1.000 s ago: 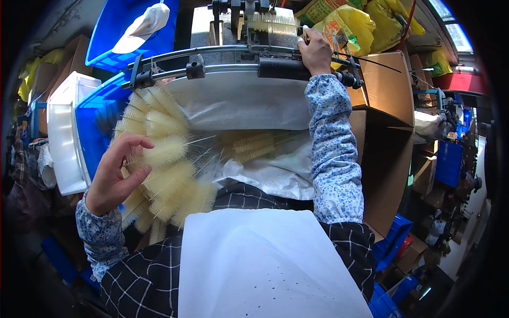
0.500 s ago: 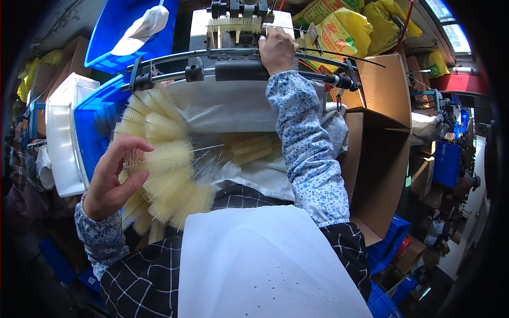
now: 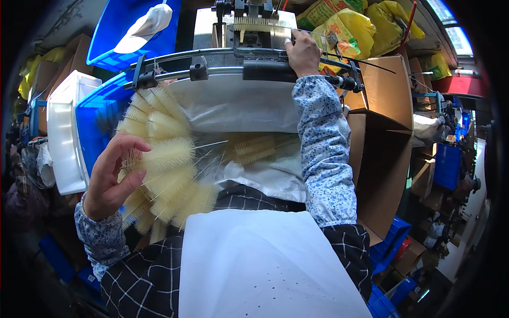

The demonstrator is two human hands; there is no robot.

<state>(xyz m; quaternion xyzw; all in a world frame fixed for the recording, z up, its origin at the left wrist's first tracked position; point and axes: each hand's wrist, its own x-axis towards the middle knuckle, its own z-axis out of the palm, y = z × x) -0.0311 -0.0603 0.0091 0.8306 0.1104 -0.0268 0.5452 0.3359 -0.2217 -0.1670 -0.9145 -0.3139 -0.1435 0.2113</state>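
Observation:
My right hand (image 3: 304, 54) reaches forward to the machine. Its fingers are curled closed at the right end of a pale-bristled brush (image 3: 260, 23) lying across the machine (image 3: 205, 38), where a thin wire stem comes out. The fingertips are partly hidden. At the left, my left hand (image 3: 114, 177) rests against a large bunch of cream-coloured wire brushes (image 3: 167, 151). Its thumb and index finger are curved but apart, with bristles visible in the gap. In front of the machine runs a metal rail (image 3: 220, 71) carrying a black cylinder (image 3: 268, 70).
More brushes (image 3: 254, 149) lie beyond my lap among white sheeting (image 3: 238, 103). An open cardboard box (image 3: 384, 175) stands to the right. On the left are a white tray (image 3: 66, 132) and blue bins (image 3: 101, 114), with a white cap (image 3: 143, 29) on one. Yellow bags (image 3: 344, 32) are piled behind.
My right hand has moved to the right, and the brush at the machine and the black cylinder have shifted right with it. My left hand has hardly moved.

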